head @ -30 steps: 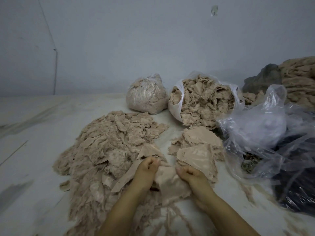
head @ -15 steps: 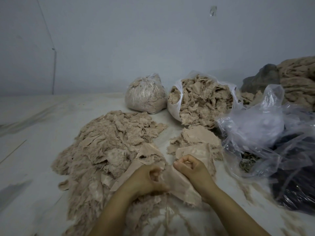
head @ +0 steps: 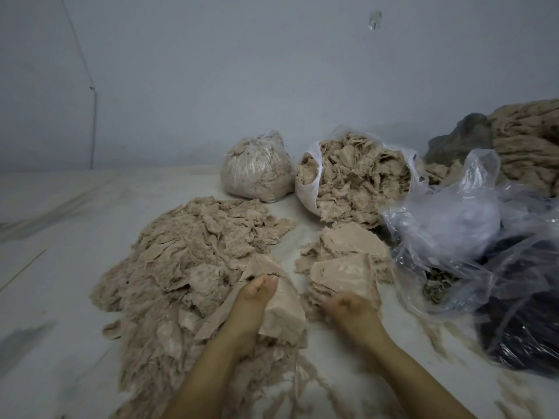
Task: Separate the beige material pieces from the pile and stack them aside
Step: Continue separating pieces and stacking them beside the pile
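A wide pile of beige scraps (head: 187, 261) covers the left of the white surface. My left hand (head: 257, 297) grips a smooth beige piece (head: 286, 316) at the pile's right edge. To the right lies a small stack of flat beige pieces (head: 341, 267). My right hand (head: 348, 306) is blurred, knuckles up and fingers curled, at the stack's near edge. Whether it pinches a piece cannot be made out.
A tied plastic bag of scraps (head: 257, 170) and an open bag full of scraps (head: 354, 176) stand at the back. Crumpled clear plastic (head: 447, 237) over dark material (head: 520, 322) fills the right. More beige material (head: 529, 137) is heaped at the far right.
Both hands were together on one beige piece. My right hand has moved right to the stack's near edge, while my left hand keeps hold of the piece.
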